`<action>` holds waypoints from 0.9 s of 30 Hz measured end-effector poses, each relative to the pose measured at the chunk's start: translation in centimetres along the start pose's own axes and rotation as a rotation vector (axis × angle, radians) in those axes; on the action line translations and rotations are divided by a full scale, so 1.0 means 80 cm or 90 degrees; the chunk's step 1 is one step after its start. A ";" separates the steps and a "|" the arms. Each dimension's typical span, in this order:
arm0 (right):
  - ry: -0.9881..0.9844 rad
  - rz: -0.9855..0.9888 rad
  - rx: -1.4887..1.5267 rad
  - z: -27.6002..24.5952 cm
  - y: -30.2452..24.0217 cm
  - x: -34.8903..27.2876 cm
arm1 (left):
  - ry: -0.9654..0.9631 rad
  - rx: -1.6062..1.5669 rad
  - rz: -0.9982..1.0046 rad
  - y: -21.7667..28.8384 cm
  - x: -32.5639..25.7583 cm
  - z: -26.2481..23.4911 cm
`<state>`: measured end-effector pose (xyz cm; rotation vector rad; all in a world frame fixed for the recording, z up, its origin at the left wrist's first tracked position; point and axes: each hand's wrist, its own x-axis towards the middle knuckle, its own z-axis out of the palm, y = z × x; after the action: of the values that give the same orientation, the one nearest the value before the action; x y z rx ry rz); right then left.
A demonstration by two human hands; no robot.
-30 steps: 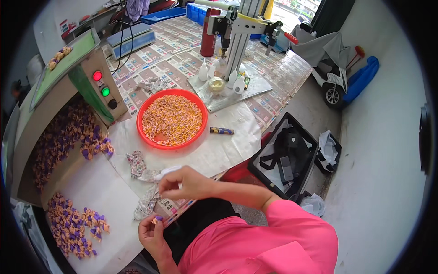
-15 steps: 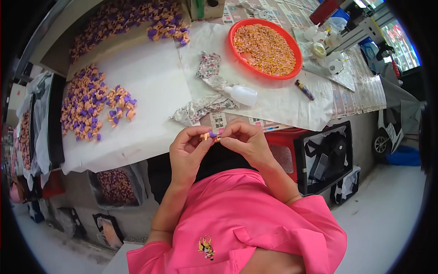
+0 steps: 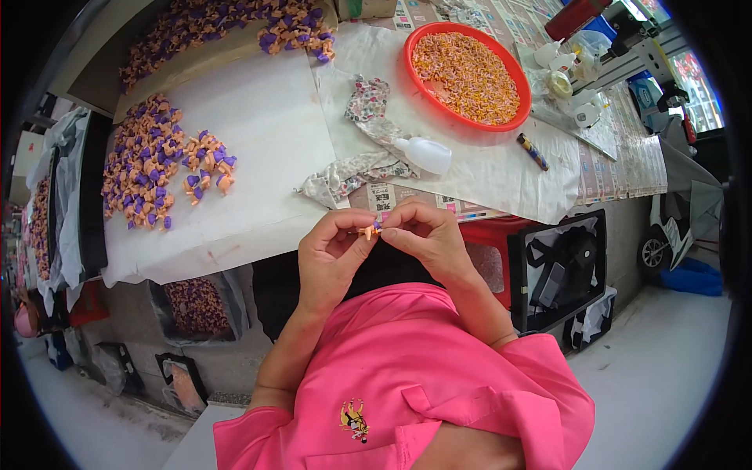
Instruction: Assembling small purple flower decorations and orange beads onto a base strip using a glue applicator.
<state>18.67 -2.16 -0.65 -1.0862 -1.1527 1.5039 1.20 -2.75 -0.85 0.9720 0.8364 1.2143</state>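
Holding a small orange-and-purple piece [image 3: 370, 229] between the fingertips of both hands, we work just above the near edge of the table [image 3: 258, 157]. Our left hand [image 3: 333, 258] pinches the orange end and our right hand [image 3: 427, 239] pinches the purple end, so both hands are closed on the same piece, thumbs and forefingers meeting at the middle. Whether the two parts are fully pressed together we cannot tell; the piece is too small.

On the white sheet to the left lies a heap of joined pieces [image 3: 160, 172], orange with purple, and a larger mass of the same [image 3: 227, 23] is spread along the far edge. Far right of our hands stands a red bowl [image 3: 413, 48], well filled with plain orange parts [image 3: 466, 66]. Between bowl and hands lie a crumpled patterned cloth [image 3: 356, 137] and a white squeeze bottle [image 3: 423, 154], with a small dark pen-like item [image 3: 533, 151] further right.

Judged from these stocks, a good many pieces are already done, yet the bowl remains nearly full, so we judge that much of the work is left. The piece in hand appears to be at the joining step and has not yet been set down with the finished heap.
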 end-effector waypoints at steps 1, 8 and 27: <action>-0.004 0.009 0.002 0.000 0.000 0.000 | 0.001 0.000 -0.001 0.000 0.000 0.000; -0.013 0.019 0.029 -0.002 0.005 0.003 | -0.021 0.024 0.019 -0.006 0.002 -0.005; 0.010 -0.113 -0.075 0.000 0.019 -0.008 | -0.042 0.114 0.060 -0.001 -0.003 0.000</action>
<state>18.53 -2.97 -2.04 -1.0414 -1.3050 1.3019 1.17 -3.01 -0.90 1.2017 0.8653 1.1948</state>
